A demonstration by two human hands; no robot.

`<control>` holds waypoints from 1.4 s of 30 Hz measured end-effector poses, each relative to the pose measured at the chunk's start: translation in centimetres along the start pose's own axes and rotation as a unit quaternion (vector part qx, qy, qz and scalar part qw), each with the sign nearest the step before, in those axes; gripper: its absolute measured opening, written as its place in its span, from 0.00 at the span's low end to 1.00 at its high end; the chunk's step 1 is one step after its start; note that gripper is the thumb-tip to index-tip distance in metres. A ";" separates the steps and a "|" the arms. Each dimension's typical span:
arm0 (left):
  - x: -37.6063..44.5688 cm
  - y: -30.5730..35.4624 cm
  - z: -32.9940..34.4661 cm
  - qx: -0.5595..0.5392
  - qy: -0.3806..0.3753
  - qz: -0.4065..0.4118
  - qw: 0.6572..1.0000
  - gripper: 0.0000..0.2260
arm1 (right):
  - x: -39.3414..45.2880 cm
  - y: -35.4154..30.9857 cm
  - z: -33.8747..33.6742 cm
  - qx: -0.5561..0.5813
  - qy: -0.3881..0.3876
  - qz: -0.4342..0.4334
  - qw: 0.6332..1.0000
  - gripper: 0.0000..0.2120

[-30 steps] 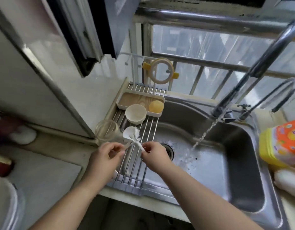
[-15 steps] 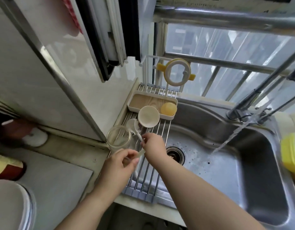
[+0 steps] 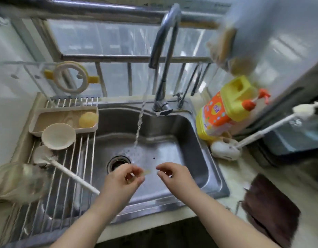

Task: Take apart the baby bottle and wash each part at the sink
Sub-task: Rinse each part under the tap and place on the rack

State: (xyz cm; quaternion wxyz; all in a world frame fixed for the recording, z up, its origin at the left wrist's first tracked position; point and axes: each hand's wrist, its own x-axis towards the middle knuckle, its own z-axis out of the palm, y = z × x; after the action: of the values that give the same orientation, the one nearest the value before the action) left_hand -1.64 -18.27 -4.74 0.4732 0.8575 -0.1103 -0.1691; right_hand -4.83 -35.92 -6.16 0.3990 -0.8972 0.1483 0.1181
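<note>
Head view, and honestly your biggest risk is that drain (image 3: 118,163). Your left hand (image 3: 121,181) has a narrow pinch grip on a small translucent piece (image 3: 145,173), some soft little bottle part, too blurry to say which. It's sitting right over the sink (image 3: 194,140), just beside the open drain hole. Your right hand (image 3: 172,173) is close by with fingers curled, and I can't tell if it's actually touching the piece. Wet silicone is slippery, so if that pinch slacks under the running water (image 3: 139,126), it could drop straight down the hole. The glass bottle body (image 3: 16,181) sits at the near left edge of the drying rack (image 3: 79,149), and the brush (image 3: 65,169) handle pokes out toward your left wrist, so one careless elbow could knock either off.
</note>
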 end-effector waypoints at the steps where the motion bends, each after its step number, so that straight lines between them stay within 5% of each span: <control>1: 0.6 0.9 1.8 0.002 -0.016 0.013 1.000 0.10 | -0.4 1.8 -1.8 -0.003 0.031 0.026 0.999 0.10; 10: 4.2 5.3 11.3 0.015 -0.078 0.031 0.996 0.10 | -3.6 12.3 -11.8 0.069 0.297 0.191 0.933 0.03; 15: 4.7 5.6 12.5 0.009 -0.080 0.031 0.996 0.10 | -1.3 13.3 -13.4 0.114 0.364 0.166 0.909 0.11; 24: 4.1 5.0 11.3 -0.053 -0.056 0.007 0.997 0.08 | 2.0 12.5 -13.2 0.178 0.377 0.148 0.897 0.06; 27: 3.3 4.0 9.6 -0.079 -0.045 -0.005 0.996 0.09 | 1.2 10.0 -13.5 0.068 0.387 0.020 0.919 0.04; 30: 2.4 2.4 7.0 -0.100 -0.020 -0.031 0.994 0.09 | 0.6 6.6 -13.4 -0.087 0.300 -0.137 0.940 0.02; 35: 1.8 -0.7 1.4 -0.113 0.093 -0.059 0.987 0.07 | 1.5 0.4 -9.9 -0.130 0.012 -0.178 0.975 0.05; 42: 3.5 -2.4 -1.7 -0.110 0.081 -0.029 0.990 0.09 | 4.4 -4.0 -7.4 -0.300 -0.055 -0.214 0.928 0.12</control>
State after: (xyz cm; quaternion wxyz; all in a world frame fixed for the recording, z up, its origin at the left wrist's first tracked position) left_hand 2.33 -16.85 -6.58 0.5666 0.8142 -0.0279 -0.1236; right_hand 1.34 -39.68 -0.03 0.1348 -0.9775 -0.1114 0.1179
